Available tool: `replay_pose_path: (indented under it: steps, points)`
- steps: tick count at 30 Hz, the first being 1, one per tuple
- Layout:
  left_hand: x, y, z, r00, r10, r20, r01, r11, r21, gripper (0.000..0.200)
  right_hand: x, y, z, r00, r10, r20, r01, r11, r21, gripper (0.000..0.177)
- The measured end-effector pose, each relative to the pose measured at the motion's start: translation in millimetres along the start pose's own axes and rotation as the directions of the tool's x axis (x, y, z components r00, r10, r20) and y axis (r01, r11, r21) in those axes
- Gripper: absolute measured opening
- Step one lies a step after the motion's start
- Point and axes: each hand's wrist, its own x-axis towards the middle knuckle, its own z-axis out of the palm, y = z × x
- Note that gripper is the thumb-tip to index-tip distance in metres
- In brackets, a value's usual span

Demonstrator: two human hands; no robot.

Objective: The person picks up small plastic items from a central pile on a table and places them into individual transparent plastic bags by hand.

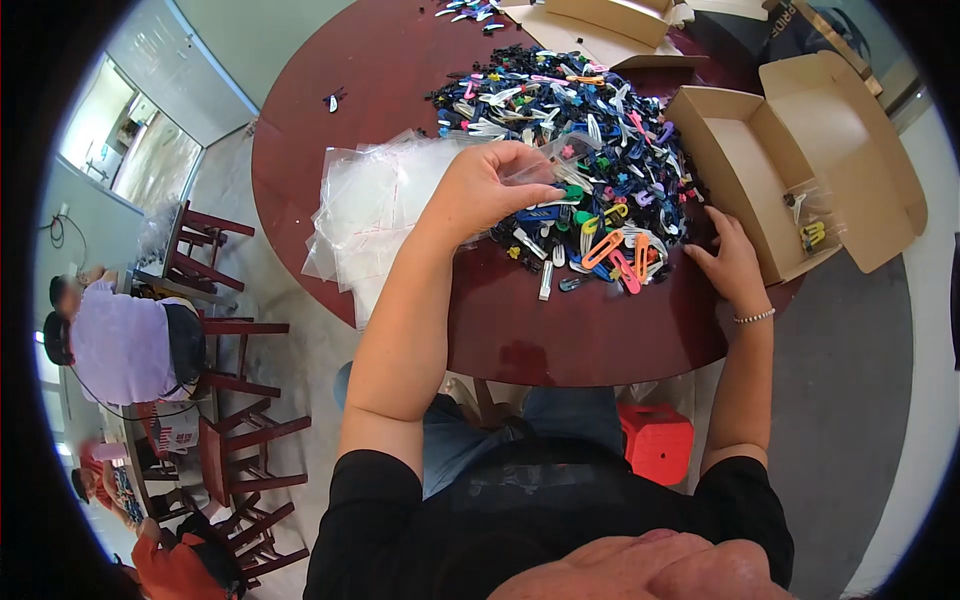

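My left hand (pixel 492 188) is closed on a clear plastic bag (pixel 572 150), above the near left side of a big heap of hair clips (pixel 590 130). The clips are black, white, pink, green, orange and other colours. My right hand (pixel 732 262) rests on the table at the heap's right edge, fingers apart, with nothing visible in it. Close to it lie orange and pink snap clips (pixel 622 266). Left of the heap, under my left forearm, is a spread stack of clear plastic bags (pixel 365 205).
An opened cardboard box (pixel 735 150) holding bagged clips stands right of my right hand. More cardboard (pixel 610 15) lies at the back of the round table (pixel 590 345). A red stool (pixel 657 445) is below. Other people sit at left among wooden stools (pixel 225 450).
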Motion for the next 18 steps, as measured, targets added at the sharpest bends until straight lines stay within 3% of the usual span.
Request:
replay_pose_path:
  steps: [8, 11, 14, 18]
  points:
    - [2, -6, 1, 1.0, -0.002, -0.022, 0.002, 1.0, 0.001, 0.029, 19, 6, 21, 0.996, -0.08, 0.032, 0.078, 0.995, 0.064, 0.035]
    - [3, -6, 1, 1.0, 0.011, -0.015, -0.011, 0.999, 0.045, 0.029, 17, 7, 25, 0.997, -0.073, -0.04, 0.075, 0.996, 0.056, 0.025]
    - [4, -9, 1, 0.999, 0.036, 0.005, -0.036, 0.998, 0.057, 0.028, 20, 7, 25, 0.992, 0.012, -0.124, 0.02, 0.968, 0.251, 0.014]
    - [6, -16, 1, 0.997, 0.056, 0.057, -0.056, 0.998, 0.001, 0.03, 30, -23, 4, 0.986, 0.063, -0.156, 0.007, 0.911, 0.412, 0.012]
